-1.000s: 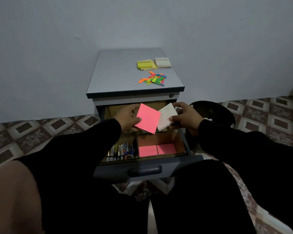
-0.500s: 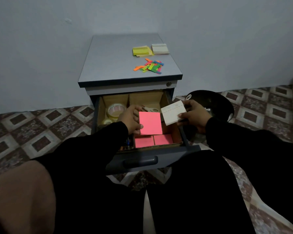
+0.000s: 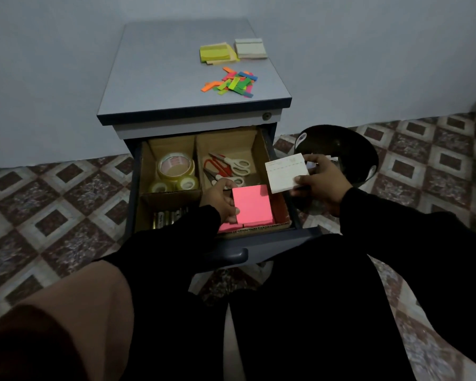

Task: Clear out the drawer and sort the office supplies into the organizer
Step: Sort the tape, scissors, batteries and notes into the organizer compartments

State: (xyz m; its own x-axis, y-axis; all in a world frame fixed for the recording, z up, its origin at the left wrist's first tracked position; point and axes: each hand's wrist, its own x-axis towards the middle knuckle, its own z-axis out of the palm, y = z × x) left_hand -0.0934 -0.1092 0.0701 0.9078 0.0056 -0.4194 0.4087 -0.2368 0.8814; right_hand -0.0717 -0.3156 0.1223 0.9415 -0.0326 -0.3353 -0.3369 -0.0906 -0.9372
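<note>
Over the drawer, left hand: gripping a square pink sticky-note pad above pink pads.
Right hand: pinching a white sticky-note pad beside the open cardboard-lined drawer.

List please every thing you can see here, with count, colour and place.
cabinet: 1, grey, by wall
drawer: 1, open, cardboard dividers
tape rolls: 3, clear, back-left compartment
scissors: 2, red and white, back-right compartment
pink pads: several, front-right compartment
markers: several, front-left compartment
yellow pad: 1, cabinet top
white pads: 2, one on top, one in right hand
flags: many, mixed colours, cabinet top
stool: 1, black, right
left hand: holds pink pad
right hand: holds white pad
</note>
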